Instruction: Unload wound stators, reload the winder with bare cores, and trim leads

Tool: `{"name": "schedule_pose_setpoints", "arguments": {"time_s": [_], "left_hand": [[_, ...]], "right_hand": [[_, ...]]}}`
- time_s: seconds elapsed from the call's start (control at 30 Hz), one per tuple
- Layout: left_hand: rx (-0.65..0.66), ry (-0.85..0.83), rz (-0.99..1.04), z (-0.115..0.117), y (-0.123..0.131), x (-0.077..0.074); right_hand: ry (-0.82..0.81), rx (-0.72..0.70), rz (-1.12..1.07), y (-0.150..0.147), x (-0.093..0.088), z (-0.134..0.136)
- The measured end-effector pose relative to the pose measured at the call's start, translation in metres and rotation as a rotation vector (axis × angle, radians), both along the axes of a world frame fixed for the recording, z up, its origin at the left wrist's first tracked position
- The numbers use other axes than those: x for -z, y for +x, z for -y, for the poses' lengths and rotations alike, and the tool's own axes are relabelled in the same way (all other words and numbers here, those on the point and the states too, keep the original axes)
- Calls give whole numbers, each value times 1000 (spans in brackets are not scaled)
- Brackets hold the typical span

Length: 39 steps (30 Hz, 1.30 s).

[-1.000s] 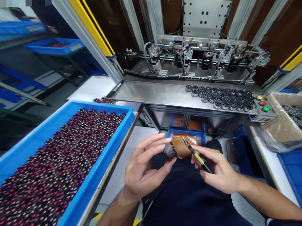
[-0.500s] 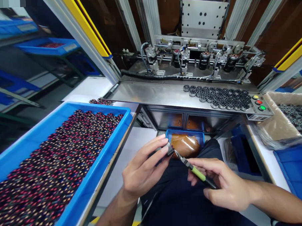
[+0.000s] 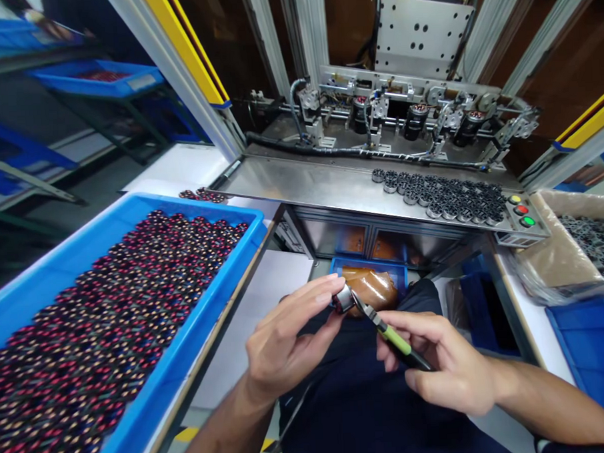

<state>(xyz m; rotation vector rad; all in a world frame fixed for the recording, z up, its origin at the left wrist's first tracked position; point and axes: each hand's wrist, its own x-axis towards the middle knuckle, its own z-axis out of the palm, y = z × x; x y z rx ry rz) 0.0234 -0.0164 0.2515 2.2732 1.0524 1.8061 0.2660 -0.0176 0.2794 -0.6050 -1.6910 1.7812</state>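
Between the thumb and fingers of my left hand (image 3: 294, 334) is a small round metal motor part (image 3: 343, 298), its shiny rim facing up and right. My right hand (image 3: 445, 364) is wrapped round a pair of pliers (image 3: 394, 337) with green and black handles. The jaws of the pliers are at the right edge of the motor part; whether they grip it I cannot tell. Both hands are above my lap, in front of a blue bin (image 3: 400, 275) that holds a brown plastic-looking sheet (image 3: 372, 287).
A blue tray (image 3: 259, 222) full of dark and red wound parts stands at left. Rows of black ring-shaped parts (image 3: 440, 192) lie on the metal ledge (image 3: 300, 183) before a machine (image 3: 411, 101). Control buttons (image 3: 521, 210) and a lined carton (image 3: 543, 243) of grey parts are at right.
The motor part has turned in my left fingers, so its shiny rim now shows. The pliers stay close against it. The view has shifted slightly.
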Motion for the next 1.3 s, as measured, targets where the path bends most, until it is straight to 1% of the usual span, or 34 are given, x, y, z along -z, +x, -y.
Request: {"name": "schedule_pose_setpoints", "arguments": {"time_s": [0.2,0.4,0.6,0.67,0.77,0.83,0.9,1.03,1.2,1.3], "left_hand": [[-44,-83,-17,3,2,-7],[-74,-93,-29,3,6,-13],[-132,-73,-29,5,10,-18],[-136,-79,-50,6,10,-19],[-148,-75,-96,5,8,-18],[-160,-43,-127,4,7,-17],[-168,-2,-143,2,5,-15],[-168,60,-93,0,1,-13],[-200,108,-99,1,-5,-14],[-210,124,-85,3,-8,-11]], "right_hand": [[-76,-2,13,0,0,-1],[-118,-1,31,0,-1,-3],[-155,-15,8,1,2,-1],[-149,-5,24,1,2,-1],[-78,28,86,0,1,-3],[-36,65,128,-1,0,-5],[-40,121,153,0,0,-7],[-97,218,141,9,10,-8],[-165,238,112,19,28,-6],[-190,255,114,22,34,-3]]}}
